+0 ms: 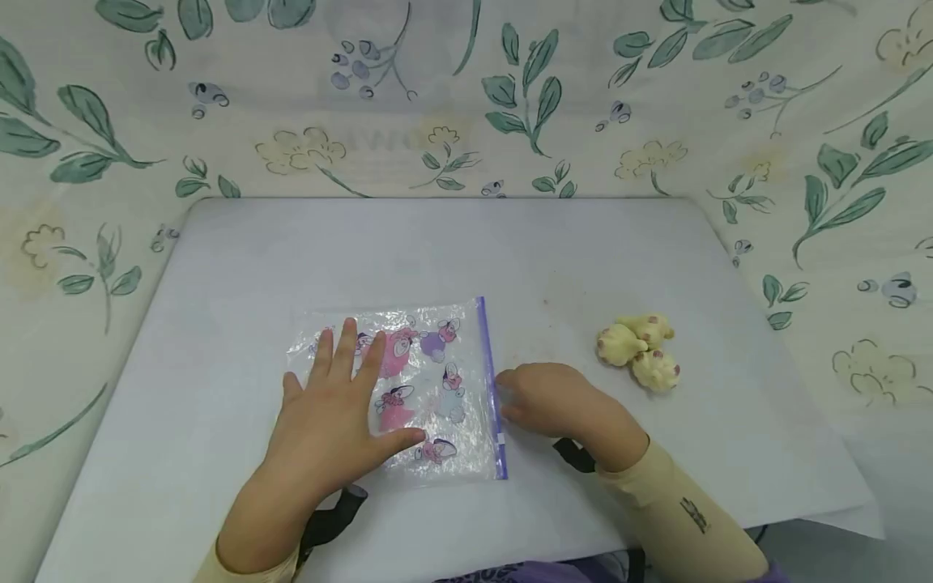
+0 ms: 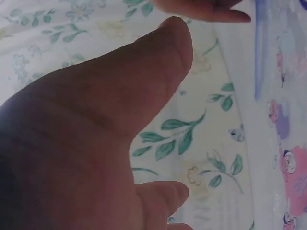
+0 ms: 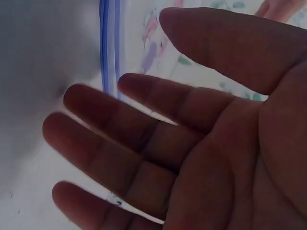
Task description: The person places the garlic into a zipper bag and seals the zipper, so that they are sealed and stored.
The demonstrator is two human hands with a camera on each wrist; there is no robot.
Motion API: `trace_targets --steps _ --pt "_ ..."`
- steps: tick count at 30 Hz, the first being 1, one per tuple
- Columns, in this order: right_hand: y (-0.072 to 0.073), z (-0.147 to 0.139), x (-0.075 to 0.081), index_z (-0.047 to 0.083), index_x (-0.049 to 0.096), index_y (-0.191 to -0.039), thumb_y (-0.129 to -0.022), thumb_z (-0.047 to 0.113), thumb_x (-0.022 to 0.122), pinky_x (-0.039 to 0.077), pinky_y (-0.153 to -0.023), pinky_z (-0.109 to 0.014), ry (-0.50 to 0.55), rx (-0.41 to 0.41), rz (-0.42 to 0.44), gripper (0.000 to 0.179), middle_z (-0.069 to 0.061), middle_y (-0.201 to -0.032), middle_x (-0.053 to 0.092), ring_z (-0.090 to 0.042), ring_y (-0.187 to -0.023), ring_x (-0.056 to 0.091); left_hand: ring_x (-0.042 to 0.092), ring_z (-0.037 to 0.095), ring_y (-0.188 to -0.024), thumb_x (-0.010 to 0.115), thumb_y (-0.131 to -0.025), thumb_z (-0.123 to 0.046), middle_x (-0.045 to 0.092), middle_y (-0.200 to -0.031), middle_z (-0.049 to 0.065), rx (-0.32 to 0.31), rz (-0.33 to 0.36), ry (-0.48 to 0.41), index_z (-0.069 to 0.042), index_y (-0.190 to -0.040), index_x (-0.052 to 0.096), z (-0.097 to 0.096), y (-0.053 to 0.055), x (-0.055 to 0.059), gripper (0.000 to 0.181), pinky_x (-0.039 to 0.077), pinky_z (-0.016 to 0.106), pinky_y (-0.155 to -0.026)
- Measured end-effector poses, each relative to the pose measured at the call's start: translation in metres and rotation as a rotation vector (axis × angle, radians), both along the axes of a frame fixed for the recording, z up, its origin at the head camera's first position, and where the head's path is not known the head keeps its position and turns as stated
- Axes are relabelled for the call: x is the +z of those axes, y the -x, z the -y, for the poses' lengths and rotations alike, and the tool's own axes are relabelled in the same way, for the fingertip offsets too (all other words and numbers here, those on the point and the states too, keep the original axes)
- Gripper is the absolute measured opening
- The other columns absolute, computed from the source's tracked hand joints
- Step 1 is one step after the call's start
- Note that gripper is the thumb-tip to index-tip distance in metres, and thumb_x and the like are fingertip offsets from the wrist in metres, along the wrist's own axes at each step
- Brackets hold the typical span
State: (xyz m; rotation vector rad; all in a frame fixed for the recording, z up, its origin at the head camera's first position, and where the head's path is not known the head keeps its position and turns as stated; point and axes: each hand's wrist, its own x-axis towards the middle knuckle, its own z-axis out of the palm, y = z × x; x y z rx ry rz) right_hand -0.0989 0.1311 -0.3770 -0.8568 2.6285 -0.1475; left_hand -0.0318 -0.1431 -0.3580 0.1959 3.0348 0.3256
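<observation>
A clear zip bag [image 1: 470,405] with pink and purple cartoon figures lies flat on the white table [image 1: 437,251], its purple zip strip [image 1: 490,364] toward the right. My left hand [image 1: 328,413] rests on the bag's left part with fingers spread. My right hand [image 1: 554,405] is at the zip strip, fingertips close beside it; whether they touch it is unclear. In the right wrist view its fingers [image 3: 129,139] are loosely extended with nothing between them. Across the left wrist view, the left thumb [image 2: 163,62] stretches out from the hand.
Several pale yellow, knobbly pieces like ginger [image 1: 641,352], with pinkish tips, lie clustered right of my right hand. Leaf-and-flower printed cloth [image 1: 437,97] hangs behind the table and down its sides. Small specks [image 1: 547,301] dot the tabletop.
</observation>
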Motion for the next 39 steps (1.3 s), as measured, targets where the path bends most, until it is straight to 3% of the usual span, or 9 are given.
trace_targets --steps 3,7,10,16,22,27,33,36,39 --pt "0.001 0.007 -0.006 0.014 0.065 -0.096 -0.096 0.023 0.062 0.049 -0.063 -0.036 -0.006 0.044 -0.014 0.009 0.001 -0.079 0.064 -0.016 -0.070 0.057 0.016 0.052 -0.151 0.076 -0.069 -0.075 0.009 -0.168 0.023 -0.019 0.039 0.003 -0.015 -0.161 0.023 -0.005 0.000 -0.010 0.122 0.026 0.085 -0.098" --pt "0.001 0.013 -0.009 0.016 0.062 -0.090 -0.096 0.018 0.060 0.045 -0.060 -0.033 -0.039 0.028 0.009 0.008 0.003 -0.074 0.058 -0.014 -0.067 0.050 0.024 0.053 -0.148 0.078 -0.070 -0.070 0.014 -0.166 0.026 -0.046 0.065 0.008 -0.012 -0.159 0.031 -0.010 -0.002 -0.020 0.116 0.033 0.083 -0.095" --pt "0.001 0.015 -0.009 0.016 0.067 -0.099 -0.096 0.019 0.062 0.048 -0.064 -0.034 -0.048 0.013 0.022 0.007 0.002 -0.081 0.062 -0.014 -0.071 0.053 0.027 0.052 -0.148 0.078 -0.071 -0.068 0.016 -0.166 0.026 -0.055 0.054 0.009 -0.012 -0.158 0.034 -0.013 -0.002 -0.021 0.113 0.036 0.081 -0.095" --pt "0.004 0.019 -0.008 0.014 0.061 -0.139 -0.096 0.024 0.066 0.056 -0.084 -0.038 0.022 0.038 0.025 0.044 -0.003 -0.113 0.070 -0.016 -0.093 0.064 0.026 0.051 -0.148 0.079 -0.072 -0.066 0.018 -0.165 0.026 -0.049 0.079 0.002 -0.009 -0.157 0.034 -0.014 -0.001 -0.020 0.112 0.034 0.081 -0.097" --pt "0.005 0.022 -0.008 0.015 0.055 -0.145 -0.097 0.031 0.066 0.055 -0.094 -0.040 0.136 0.054 0.055 0.052 -0.006 -0.128 0.068 -0.018 -0.111 0.066 0.030 0.051 -0.147 0.079 -0.076 -0.060 0.020 -0.165 0.025 -0.075 0.177 -0.029 -0.011 -0.158 0.034 -0.021 -0.001 -0.026 0.106 0.041 0.077 -0.095" --pt "0.008 0.024 -0.006 0.013 0.052 -0.147 -0.096 0.030 0.069 0.056 -0.089 -0.035 0.295 0.040 0.162 0.057 -0.006 -0.123 0.068 -0.016 -0.103 0.066 0.037 0.052 -0.143 0.081 -0.077 -0.054 0.032 -0.159 0.029 -0.085 0.220 -0.081 -0.011 -0.157 0.035 -0.028 0.001 -0.033 0.102 0.047 0.065 -0.100" --pt "0.017 0.033 -0.010 0.020 0.041 -0.155 -0.095 0.038 0.068 0.054 -0.081 -0.027 0.391 0.016 0.352 0.068 -0.002 -0.120 0.062 -0.010 -0.093 0.062 0.038 0.054 -0.141 0.082 -0.077 -0.055 0.036 -0.155 0.033 -0.086 0.211 -0.057 -0.011 -0.156 0.037 -0.033 0.003 -0.039 0.101 0.047 0.067 -0.099" --pt "0.021 0.039 -0.015 0.023 0.041 -0.155 -0.095 0.040 0.068 0.051 -0.074 -0.025 0.414 0.030 0.442 0.068 0.001 -0.103 0.064 -0.009 -0.083 0.060 0.037 0.055 -0.141 0.082 -0.077 -0.055 0.037 -0.155 0.032 -0.091 0.215 -0.051 -0.011 -0.156 0.037 -0.033 0.003 -0.040 0.101 0.046 0.067 -0.100" --pt "0.025 0.044 -0.019 0.020 0.049 -0.150 -0.096 0.033 0.068 0.050 -0.072 -0.023 0.436 0.052 0.461 0.059 0.003 -0.092 0.063 -0.008 -0.078 0.058 0.040 0.051 -0.141 0.080 -0.079 -0.053 0.039 -0.155 0.029 -0.112 0.215 -0.082 -0.009 -0.155 0.038 -0.031 0.003 -0.038 0.098 0.044 0.063 -0.106"
